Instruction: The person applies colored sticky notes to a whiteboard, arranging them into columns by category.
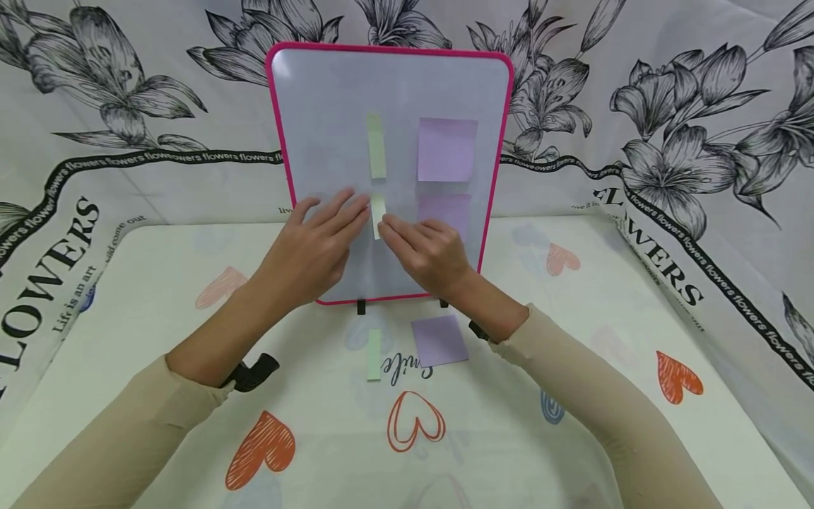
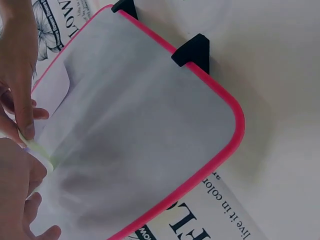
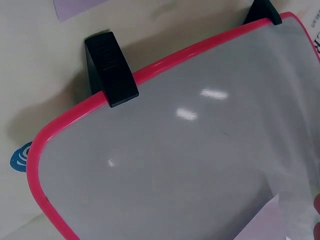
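Observation:
A narrow green sticky note point(image 1: 378, 206) lies against the whiteboard point(image 1: 327, 120), below another green strip point(image 1: 376, 146). My right hand point(image 1: 432, 254) pinches its lower part; in the left wrist view, the green note point(image 2: 42, 151) bends out between that hand's thumb and finger. To the left, my left hand point(image 1: 321, 247) rests its extended fingertips at the note's left edge. Two purple sticky notes are on the board's right side, the upper square point(image 1: 447, 150) in full sight and the lower one point(image 1: 448, 208) partly behind my right hand. Only fingertips point(image 3: 317, 220) show in the right wrist view.
On the table before the board lie a green strip point(image 1: 374, 355) and a purple square point(image 1: 440, 341). The pink-framed board stands tilted on black clips point(image 3: 111, 69). Black straps circle both wrists. A flower-printed cloth point(image 1: 127, 85) hangs behind and hearts decorate the tabletop.

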`<state>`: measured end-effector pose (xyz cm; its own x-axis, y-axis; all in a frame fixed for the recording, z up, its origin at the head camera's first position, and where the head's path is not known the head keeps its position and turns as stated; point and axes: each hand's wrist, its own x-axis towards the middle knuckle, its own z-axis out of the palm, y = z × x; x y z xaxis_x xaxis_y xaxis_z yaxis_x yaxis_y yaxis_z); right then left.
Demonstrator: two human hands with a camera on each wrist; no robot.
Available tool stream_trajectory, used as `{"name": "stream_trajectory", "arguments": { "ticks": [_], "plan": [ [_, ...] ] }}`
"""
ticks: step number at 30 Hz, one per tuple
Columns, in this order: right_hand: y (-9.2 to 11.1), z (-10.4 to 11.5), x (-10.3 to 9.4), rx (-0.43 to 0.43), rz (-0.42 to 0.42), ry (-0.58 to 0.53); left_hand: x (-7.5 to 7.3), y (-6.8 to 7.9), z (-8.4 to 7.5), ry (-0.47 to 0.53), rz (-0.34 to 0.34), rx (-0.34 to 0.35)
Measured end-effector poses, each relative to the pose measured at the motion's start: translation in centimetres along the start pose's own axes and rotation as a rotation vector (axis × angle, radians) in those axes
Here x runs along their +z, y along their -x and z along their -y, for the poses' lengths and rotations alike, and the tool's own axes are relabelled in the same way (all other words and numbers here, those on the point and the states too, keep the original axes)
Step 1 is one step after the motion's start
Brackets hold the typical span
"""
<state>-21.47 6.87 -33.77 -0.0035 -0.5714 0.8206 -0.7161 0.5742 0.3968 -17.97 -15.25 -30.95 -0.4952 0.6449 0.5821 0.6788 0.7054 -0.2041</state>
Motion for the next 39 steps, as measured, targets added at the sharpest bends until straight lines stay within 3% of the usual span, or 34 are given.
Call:
{"name": "stream_trajectory", "arguments": {
  "ticks": [9, 22, 32, 39],
  "plan": [
    [0.1, 0.1, -0.1, 0.009, 0.037, -0.006, 0.5, -0.8, 0.0, -0.032, 0.065, -0.003],
    [0.3, -0.2, 0.4, 0.002, 0.072, 0.0, 0.9, -0.7, 0.4, -0.127, 0.11, 0.017],
    [0.5, -1.0, 0.6, 0.042, 0.281, 0.066, 1.5, -0.5, 0.6, -0.161, 0.111, 0.027],
    [1.0, -1.2, 0.8, 0.032, 0.342, 0.109, 1.7, -0.4, 0.6, -0.161, 0.096, 0.031]
  ]
}}
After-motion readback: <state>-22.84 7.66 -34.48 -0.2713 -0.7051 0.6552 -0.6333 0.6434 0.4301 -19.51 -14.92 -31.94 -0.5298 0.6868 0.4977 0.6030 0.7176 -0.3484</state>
